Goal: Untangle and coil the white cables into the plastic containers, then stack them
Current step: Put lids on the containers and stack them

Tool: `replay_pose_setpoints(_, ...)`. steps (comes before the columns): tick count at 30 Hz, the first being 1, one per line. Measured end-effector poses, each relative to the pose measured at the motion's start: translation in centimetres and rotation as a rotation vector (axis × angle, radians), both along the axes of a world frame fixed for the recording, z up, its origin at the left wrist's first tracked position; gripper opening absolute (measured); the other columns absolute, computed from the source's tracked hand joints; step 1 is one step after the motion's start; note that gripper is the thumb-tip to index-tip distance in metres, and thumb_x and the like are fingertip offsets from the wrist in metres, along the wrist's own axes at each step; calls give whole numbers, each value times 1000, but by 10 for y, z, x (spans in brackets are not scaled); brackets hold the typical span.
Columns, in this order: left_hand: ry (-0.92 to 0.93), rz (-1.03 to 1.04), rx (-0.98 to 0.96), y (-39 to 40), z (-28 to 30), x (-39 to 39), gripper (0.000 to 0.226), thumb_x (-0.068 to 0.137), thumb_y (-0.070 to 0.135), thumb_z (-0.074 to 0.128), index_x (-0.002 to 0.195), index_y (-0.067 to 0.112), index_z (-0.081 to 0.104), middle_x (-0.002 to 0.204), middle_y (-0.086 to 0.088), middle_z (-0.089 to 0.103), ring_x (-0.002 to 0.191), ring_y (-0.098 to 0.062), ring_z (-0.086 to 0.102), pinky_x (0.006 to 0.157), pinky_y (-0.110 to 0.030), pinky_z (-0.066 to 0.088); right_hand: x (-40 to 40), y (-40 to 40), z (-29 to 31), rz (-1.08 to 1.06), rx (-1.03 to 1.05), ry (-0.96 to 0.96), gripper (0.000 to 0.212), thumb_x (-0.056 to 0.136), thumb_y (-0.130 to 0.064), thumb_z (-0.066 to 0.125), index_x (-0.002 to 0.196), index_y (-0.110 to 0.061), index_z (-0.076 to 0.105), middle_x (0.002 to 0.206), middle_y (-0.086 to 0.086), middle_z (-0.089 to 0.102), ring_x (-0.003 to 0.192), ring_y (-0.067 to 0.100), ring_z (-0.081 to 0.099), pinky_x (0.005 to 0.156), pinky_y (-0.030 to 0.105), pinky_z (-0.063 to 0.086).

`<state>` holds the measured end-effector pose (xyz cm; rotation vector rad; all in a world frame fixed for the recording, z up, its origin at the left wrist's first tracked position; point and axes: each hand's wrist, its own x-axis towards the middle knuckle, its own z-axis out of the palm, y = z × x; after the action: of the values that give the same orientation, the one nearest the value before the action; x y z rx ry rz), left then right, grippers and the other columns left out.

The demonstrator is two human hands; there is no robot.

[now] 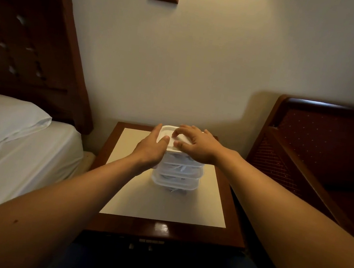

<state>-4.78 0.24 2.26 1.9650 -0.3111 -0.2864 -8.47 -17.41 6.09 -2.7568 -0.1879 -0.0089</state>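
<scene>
A stack of clear plastic containers (pixel 177 174) with white lids stands on the bedside table (pixel 163 203). White cables show dimly through their walls. The top container (pixel 168 136) sits on the stack. My left hand (pixel 150 149) holds its left side, thumb on the lid and fingers round the far left edge. My right hand (pixel 195 144) lies over the lid's right part, fingers curled down onto it and thumb at the front rim.
A bed (pixel 14 147) with white sheets and a pillow lies to the left, under a dark wooden headboard (pixel 26 48). A dark wooden chair (pixel 316 151) stands close on the right. The wall rises right behind the table.
</scene>
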Motion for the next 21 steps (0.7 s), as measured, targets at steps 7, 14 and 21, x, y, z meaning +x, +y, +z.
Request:
replay_pose_setpoints(7, -69, -21, 130, 0, -2, 2, 53, 106, 47, 30, 157, 41, 14, 148, -7, 44, 122, -36, 53, 91, -58, 56, 2, 0, -16, -13, -119, -23, 51, 107, -51, 31, 152, -29, 33, 168, 0, 19, 154, 25, 16, 125, 48, 6)
replay_pose_setpoints(14, 78, -52, 234, 4, 21, -9, 64, 107, 52, 27, 158, 42, -10, 168, -4, 15, 147, -39, 29, 107, -57, 36, 2, -3, -5, -181, 392, -24, 56, 105, -45, 43, 156, -26, 30, 162, 6, 33, 147, 30, 33, 122, 49, 26)
replay_pose_setpoints(21, 400, 89, -78, 15, 12, -17, 86, 90, 78, 42, 159, 42, 6, 169, -2, 12, 149, -46, 21, 111, -71, 27, -10, -22, -26, -759, 1085, 74, 71, 87, -51, 63, 147, -16, 47, 150, 10, 48, 135, 38, 47, 107, 51, 39)
